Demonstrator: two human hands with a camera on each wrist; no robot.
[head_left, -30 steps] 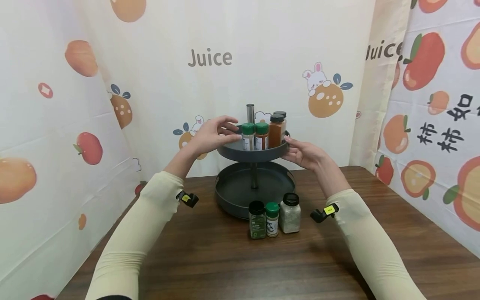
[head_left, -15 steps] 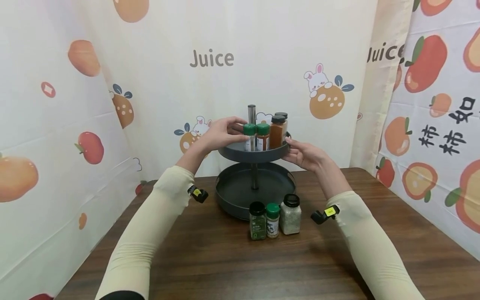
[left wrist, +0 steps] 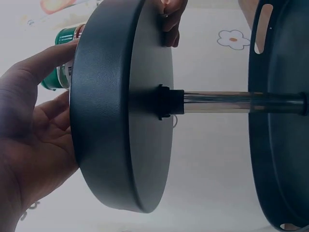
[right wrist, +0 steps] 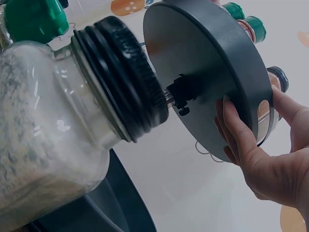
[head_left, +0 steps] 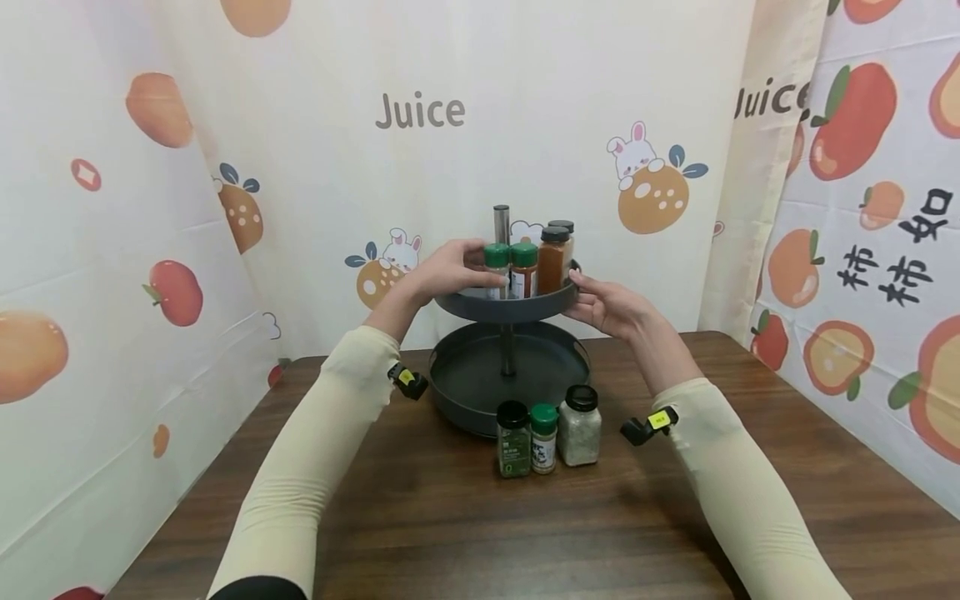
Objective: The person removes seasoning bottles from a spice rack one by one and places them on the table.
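On a dark two-tier turntable rack, my left hand (head_left: pixel 453 268) holds a small green-capped spice jar (head_left: pixel 496 256) on the upper tray (head_left: pixel 502 312), thumb across its front and fingers behind. My right hand (head_left: pixel 609 308) grips that tray's right rim, the thumb at the top edge and the fingers (right wrist: pixel 240 130) underneath. Beside the held jar stands another green-capped jar (head_left: pixel 523 255) with red contents. Farther right is a black-capped bottle of orange-brown spice (head_left: pixel 553 265), partly covering one more black-capped bottle (head_left: pixel 564 226).
The lower tray (head_left: pixel 459 406) sits on the wooden table (head_left: pixel 420 533), joined to the upper one by a metal post (head_left: pixel 502 220). Before it stand a black-capped green jar (head_left: pixel 514 450), a small green-capped jar (head_left: pixel 543 450) and a larger black-capped jar (head_left: pixel 581 437). Printed curtains surround the table.
My left hand has moved right and closed around the left green-capped jar, its thumb now across the front. The right hand has stayed on the tray rim.
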